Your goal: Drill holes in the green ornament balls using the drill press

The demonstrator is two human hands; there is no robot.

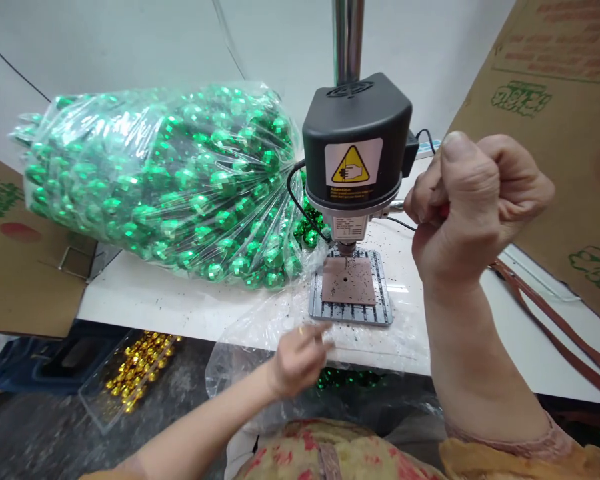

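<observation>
White tabletop (140,297), dark specks (383,243); pale wall (145,40); right hand (473,200) round drill lever (397,205); left hand (300,360) curled, contents unclear.

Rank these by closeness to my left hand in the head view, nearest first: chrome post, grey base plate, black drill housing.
From the left hand:
1. Grey base plate: just beyond the fingertips, on the table.
2. Black drill housing: above the plate.
3. Chrome post: behind the housing, at the picture's top.
</observation>
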